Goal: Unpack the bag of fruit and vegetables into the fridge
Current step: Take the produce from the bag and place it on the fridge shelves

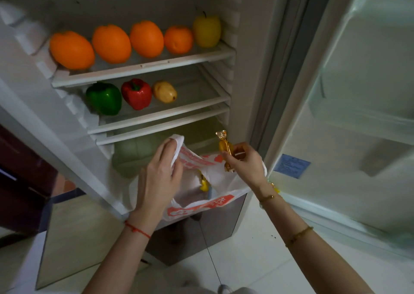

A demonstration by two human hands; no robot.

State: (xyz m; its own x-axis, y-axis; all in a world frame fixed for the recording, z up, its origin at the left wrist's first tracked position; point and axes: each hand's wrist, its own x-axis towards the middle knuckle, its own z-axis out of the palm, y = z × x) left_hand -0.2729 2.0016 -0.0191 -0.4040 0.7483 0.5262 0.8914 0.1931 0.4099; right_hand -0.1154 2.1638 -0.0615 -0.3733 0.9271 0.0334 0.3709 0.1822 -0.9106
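A white plastic bag (pixel 215 175) with orange print hangs open in front of the fridge's lowest level. My left hand (pixel 159 177) grips one bag handle at its top left. My right hand (pixel 244 161) holds a small item in a shiny golden wrapper (pixel 224 147) just above the bag's right side. A yellow piece (pixel 203 185) shows inside the bag. The top shelf (pixel 143 66) carries several oranges (pixel 111 43) and a yellow apple (pixel 206 31). On the middle shelf (pixel 156 114) sit a green pepper (pixel 104 98), a red pepper (pixel 136 93) and a potato (pixel 165 91).
The fridge door (pixel 363 92) stands open on the right, its door bins bare. A pale crisper drawer (pixel 134 154) lies behind the bag under the lowest shelf. Dark furniture (pixel 20 175) stands at the left. White floor tiles (pixel 264 249) spread below.
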